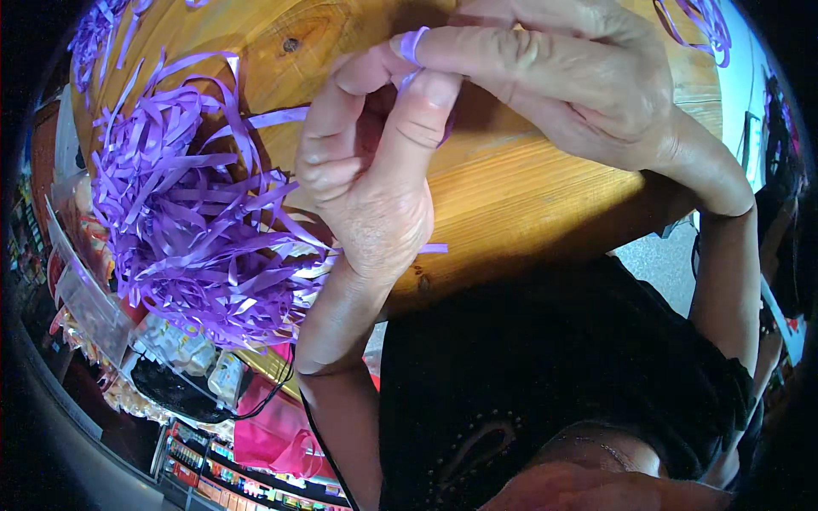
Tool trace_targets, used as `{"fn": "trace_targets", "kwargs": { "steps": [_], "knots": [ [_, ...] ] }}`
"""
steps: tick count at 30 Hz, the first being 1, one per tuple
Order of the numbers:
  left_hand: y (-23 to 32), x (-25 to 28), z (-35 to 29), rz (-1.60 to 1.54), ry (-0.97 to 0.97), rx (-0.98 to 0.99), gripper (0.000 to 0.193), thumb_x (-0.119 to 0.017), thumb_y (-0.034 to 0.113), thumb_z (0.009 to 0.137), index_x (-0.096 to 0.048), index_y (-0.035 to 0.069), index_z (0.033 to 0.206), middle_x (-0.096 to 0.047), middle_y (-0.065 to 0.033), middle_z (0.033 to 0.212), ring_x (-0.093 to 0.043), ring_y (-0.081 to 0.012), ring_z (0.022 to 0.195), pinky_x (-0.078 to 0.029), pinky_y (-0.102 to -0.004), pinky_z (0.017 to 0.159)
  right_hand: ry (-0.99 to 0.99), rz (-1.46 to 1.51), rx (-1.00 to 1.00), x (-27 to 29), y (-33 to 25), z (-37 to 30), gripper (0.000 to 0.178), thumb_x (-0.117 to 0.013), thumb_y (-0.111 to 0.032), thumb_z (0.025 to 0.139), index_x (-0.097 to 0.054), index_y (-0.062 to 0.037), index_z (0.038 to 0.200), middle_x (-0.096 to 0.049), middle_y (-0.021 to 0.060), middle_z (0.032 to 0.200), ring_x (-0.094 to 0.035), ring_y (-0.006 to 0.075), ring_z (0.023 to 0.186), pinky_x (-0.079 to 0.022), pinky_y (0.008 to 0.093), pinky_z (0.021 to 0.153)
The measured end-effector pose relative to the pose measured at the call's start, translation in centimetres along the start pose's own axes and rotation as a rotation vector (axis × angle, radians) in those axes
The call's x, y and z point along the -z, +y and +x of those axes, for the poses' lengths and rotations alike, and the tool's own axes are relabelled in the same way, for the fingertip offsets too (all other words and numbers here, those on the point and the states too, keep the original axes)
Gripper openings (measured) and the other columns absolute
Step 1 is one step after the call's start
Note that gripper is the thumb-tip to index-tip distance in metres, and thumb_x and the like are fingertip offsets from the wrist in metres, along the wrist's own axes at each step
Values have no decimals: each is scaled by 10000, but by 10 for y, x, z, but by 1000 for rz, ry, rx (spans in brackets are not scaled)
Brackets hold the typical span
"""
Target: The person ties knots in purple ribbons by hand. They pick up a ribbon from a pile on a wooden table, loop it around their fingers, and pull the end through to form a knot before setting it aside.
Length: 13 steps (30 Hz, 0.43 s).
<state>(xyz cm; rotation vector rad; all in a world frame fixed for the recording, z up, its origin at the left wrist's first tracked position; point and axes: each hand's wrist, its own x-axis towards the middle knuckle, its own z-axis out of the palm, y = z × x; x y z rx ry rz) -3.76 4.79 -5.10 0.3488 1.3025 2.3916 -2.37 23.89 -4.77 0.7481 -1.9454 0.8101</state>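
Observation:
Above the wooden table, my left hand (371, 162) pinches a narrow purple ribbon (412, 46) between thumb and fingertips. From the right comes my right hand (579, 81), its fingertips pressed together on the same ribbon and touching the left ones. A loop of the ribbon bends around the fingertip there; most of its length is hidden behind the hands. To the left of my left hand lies a big tangled heap of purple ribbon strips (170, 196), and a few strips trail from it toward my wrist.
The round wooden table (528, 221) carries more purple ribbon (699, 30) at its far right and another bunch (94, 51) at its far left. Beyond its left edge are a pink bag (277, 426), clear plastic boxes and shelves of small packaged goods.

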Motion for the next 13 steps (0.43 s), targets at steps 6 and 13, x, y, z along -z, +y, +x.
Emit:
{"fn": "trace_targets", "kwargs": {
  "steps": [6, 13],
  "knots": [
    [3, 1, 0, 447, 12, -174, 191, -767, -31, 906, -695, 22, 1075, -657, 38, 912, -525, -22, 741, -414, -182, 642, 64, 95, -108, -8, -9, 0, 130, -800, -16, 825, -734, 13, 933, -694, 92, 830, -626, 164, 666, -472, 288, 588],
    [8, -1, 2, 210, -61, -15, 168, -731, -33, 936, -683, 27, 1085, -661, 28, 964, -562, -18, 797, -442, -169, 723, -369, 845, -883, 26, -18, 9, 408, -736, -52, 947, -570, -1, 1316, -741, 91, 1024, -729, 188, 980, -575, 269, 847]
  ]
}}
